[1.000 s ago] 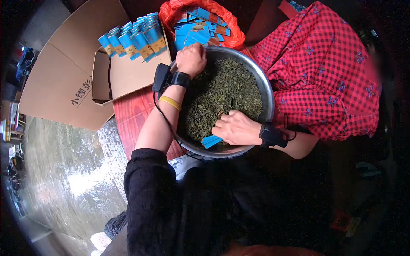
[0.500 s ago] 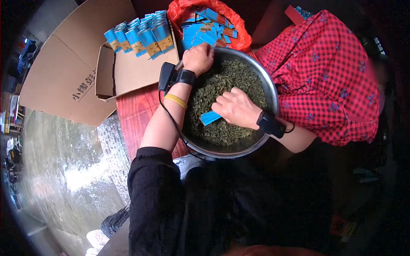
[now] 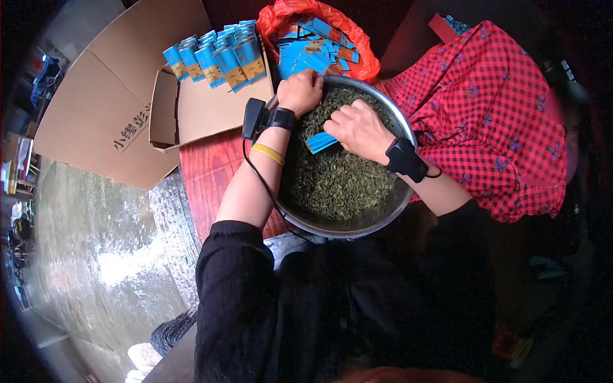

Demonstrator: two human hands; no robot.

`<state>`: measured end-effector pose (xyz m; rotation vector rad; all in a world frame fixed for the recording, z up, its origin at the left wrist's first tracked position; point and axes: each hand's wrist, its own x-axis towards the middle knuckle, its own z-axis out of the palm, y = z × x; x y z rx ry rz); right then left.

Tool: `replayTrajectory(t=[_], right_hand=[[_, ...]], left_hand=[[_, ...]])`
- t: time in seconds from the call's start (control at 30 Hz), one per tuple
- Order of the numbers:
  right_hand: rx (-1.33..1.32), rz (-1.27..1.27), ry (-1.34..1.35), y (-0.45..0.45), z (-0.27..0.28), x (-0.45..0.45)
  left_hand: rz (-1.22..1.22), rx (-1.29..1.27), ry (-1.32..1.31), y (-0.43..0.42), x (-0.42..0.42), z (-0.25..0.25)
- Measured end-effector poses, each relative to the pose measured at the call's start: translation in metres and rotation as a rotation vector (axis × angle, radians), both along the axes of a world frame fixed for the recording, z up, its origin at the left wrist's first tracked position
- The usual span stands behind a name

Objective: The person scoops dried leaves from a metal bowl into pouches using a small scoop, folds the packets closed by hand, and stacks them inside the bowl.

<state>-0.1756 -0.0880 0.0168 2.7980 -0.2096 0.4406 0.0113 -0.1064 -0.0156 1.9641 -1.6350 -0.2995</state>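
Observation:
A metal bowl (image 3: 412, 137) is filled with dried green leaves (image 3: 341, 185) that look like tea. Over its upper left rim my left hand (image 3: 300, 94) is closed, fingers curled and mostly hidden from me, so I cannot see what is in them. My right hand (image 3: 361, 131) is above the leaves, closed around a stack of blue packets (image 3: 321, 142) whose edges point left. Just behind the bowl, a red plastic bag (image 3: 367, 57) holds many loose blue and tan packets (image 3: 313, 54).
Filled-looking blue and tan packets (image 3: 230, 60) stand in rows on an open cardboard box (image 3: 204, 115) at the back left. A large cardboard flap (image 3: 96, 108) leans beside it. Red checked cloth (image 3: 479, 121) lies to the right. The reddish wooden tabletop (image 3: 214, 182) shows left of the bowl.
My right hand has moved up and away from me with the blue packets, from the middle of the bowl toward its far side. My left hand stays at the rim.

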Motion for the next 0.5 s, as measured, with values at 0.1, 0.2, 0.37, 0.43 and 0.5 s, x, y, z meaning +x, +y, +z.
replayTrajectory(t=[0.1,0.2,0.37,0.43,0.5], right_hand=[[0.001,-0.021,0.016,0.011,0.012,-0.01],[0.079,-0.048,0.063,0.041,0.043,-0.032],[0.471,-0.005,0.468,0.073,0.025,-0.074],[0.431,0.042,0.487,0.069,-0.008,-0.08],[0.473,0.086,0.378,0.06,-0.021,-0.071]], left_hand=[[-0.005,0.007,0.008,0.0,0.0,0.001],[-0.01,0.009,-0.001,0.001,0.0,0.002],[-0.025,-0.014,-0.035,-0.002,0.0,-0.003],[-0.039,-0.021,-0.044,-0.003,-0.003,-0.004],[-0.049,-0.034,-0.068,-0.003,-0.004,-0.004]])
